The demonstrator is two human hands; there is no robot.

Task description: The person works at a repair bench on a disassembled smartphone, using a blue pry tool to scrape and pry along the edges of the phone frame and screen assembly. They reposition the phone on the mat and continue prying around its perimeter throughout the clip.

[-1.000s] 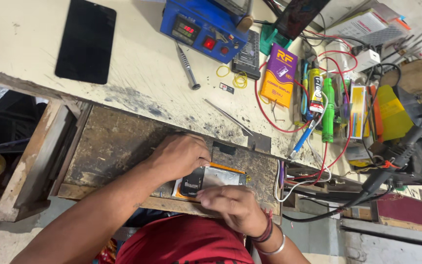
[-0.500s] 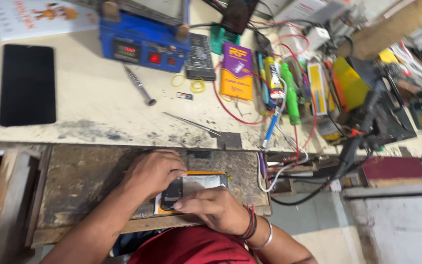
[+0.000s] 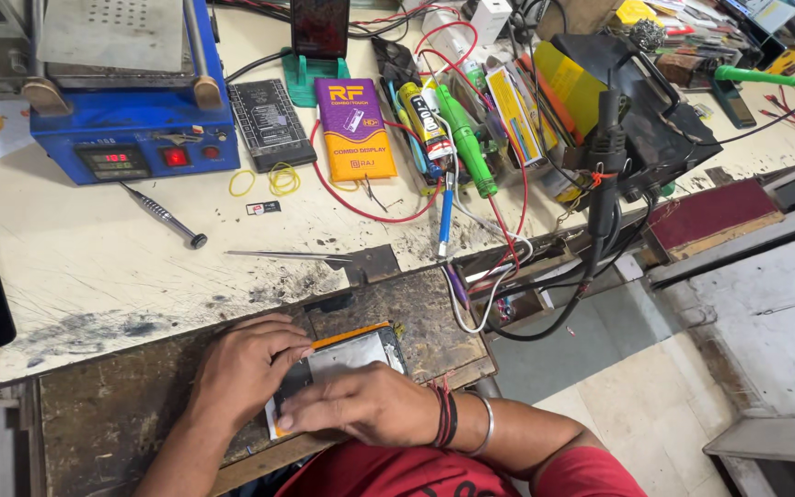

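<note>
Head view looks down on a worn, pale workbench [image 3: 94, 267], and everything else sits around the opened phone [image 3: 347, 359] lying on the dark pull-out board [image 3: 121, 405] at the bench's near edge. Compared with a second ago the view has swung and closed in, yet the phone stays in the same spot on the board and both hands stay on it, so the work on it reads as carrying on rather than starting or ending.

Well beyond the phone, to the far left, stands a blue heating station [image 3: 131, 110] with a red display. Right of the phone and farther back sits a black soldering unit [image 3: 637, 120], with a tangle of red and black cables running toward the board. A purple packet [image 3: 354, 129] lies straight behind the phone, next to a green-handled tool [image 3: 466, 138].

The left hand [image 3: 246, 364] rests on the phone's left part, fingers [image 3: 282, 345] curled narrow and pressing down to steady it. The right hand [image 3: 361, 405], wrist banded with threads and a metal bangle, covers the phone's near edge, fingers close together and flat against it; whether they pinch anything small I cannot tell.

Between the phone and the blue station lie a screwdriver [image 3: 163, 216], thin tweezers [image 3: 278, 255] and two yellow rubber bands [image 3: 264, 179].
</note>
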